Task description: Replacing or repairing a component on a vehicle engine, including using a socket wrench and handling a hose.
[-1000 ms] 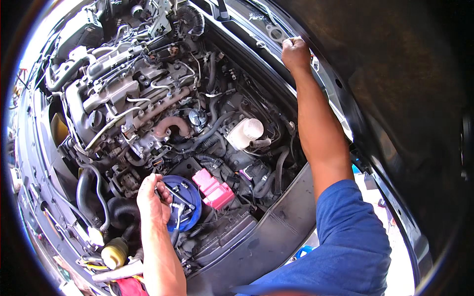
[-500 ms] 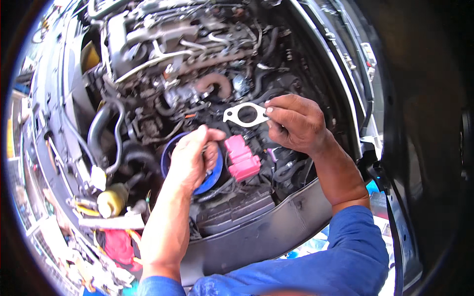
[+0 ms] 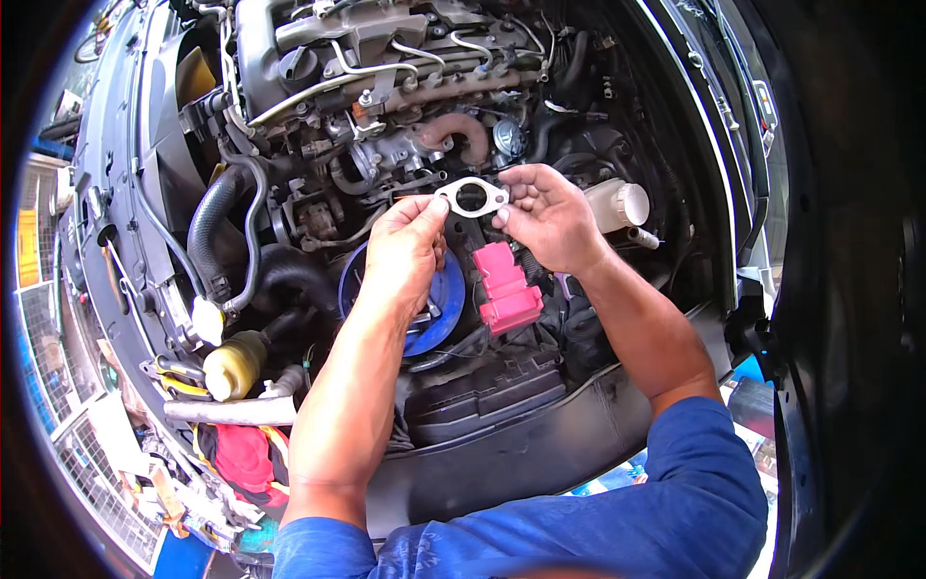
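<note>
A flat, pale metal gasket (image 3: 490, 199) with one large round hole and a small bolt hole near its end is held up over the engine bay. The thumb and fingers of my left hand (image 3: 403, 253) pinch its left end. At the other end, the fingertips of my right hand (image 3: 558, 220) close around the gasket's edge, thumb below and index finger above. Beneath my left hand sits a round blue tray (image 3: 449, 307), partly covered by the wrist, with small metal pieces in it. A red plastic cover (image 3: 506, 289) lies below the gasket.
The engine (image 3: 386, 58) with its metal pipes fills the far side. A curved rusty pipe (image 3: 465, 130) lies just beyond the gasket. A white-capped reservoir (image 3: 617, 205) stands right of my right hand. Yellow-handled pliers (image 3: 181, 378) and a yellowish reservoir (image 3: 234, 367) are at the left.
My left hand has risen to the gasket and taken its left end. Before, only my right hand held it. The view has shifted, and the white-capped reservoir now shows.
</note>
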Demonstrator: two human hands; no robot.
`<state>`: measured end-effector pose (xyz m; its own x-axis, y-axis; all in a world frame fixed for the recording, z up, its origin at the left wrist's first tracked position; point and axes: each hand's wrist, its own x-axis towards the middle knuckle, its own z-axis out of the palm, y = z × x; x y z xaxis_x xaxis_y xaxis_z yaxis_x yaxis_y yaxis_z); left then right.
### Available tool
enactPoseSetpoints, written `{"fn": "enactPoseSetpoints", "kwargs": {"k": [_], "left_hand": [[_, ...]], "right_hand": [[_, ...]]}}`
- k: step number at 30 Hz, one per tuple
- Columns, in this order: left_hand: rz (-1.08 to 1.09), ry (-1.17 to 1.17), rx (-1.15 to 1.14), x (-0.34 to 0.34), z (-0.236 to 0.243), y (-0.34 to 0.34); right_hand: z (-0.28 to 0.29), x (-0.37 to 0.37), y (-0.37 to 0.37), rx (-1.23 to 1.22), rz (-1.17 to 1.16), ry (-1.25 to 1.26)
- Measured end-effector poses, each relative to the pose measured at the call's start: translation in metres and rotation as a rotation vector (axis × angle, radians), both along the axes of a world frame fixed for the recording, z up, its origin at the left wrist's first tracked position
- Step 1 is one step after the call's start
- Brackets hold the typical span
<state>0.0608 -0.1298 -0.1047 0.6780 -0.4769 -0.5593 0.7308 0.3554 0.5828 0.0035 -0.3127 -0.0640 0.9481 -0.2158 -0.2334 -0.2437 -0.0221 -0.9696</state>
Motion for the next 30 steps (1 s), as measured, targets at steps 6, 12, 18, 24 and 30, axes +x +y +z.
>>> {"fn": "enactPoseSetpoints", "kwargs": {"k": [6, 12, 18, 24, 30], "left_hand": [[-0.018, -0.153, 0.099, 0.008, -0.023, -0.004], [-0.035, -0.279, 0.226, 0.016, -0.048, 0.001], [-0.102, -0.782, 0.928, 0.043, -0.050, 0.001], [-0.263, -1.163, 1.190, 0.084, -0.044, -0.017], [-0.696, -0.956, 1.379, 0.102, -0.046, -0.041]], "right_hand": [[-0.025, 0.004, -0.006, -0.037, 0.000, 0.192], [-0.021, 0.005, -0.013, -0.938, 0.262, -0.600], [-0.041, 0.023, -0.006, -0.168, -0.062, 0.328], [-0.098, 0.056, 0.000, 0.003, -0.370, 0.276], [-0.142, 0.074, 0.007, -0.190, -0.549, 0.232]]}}
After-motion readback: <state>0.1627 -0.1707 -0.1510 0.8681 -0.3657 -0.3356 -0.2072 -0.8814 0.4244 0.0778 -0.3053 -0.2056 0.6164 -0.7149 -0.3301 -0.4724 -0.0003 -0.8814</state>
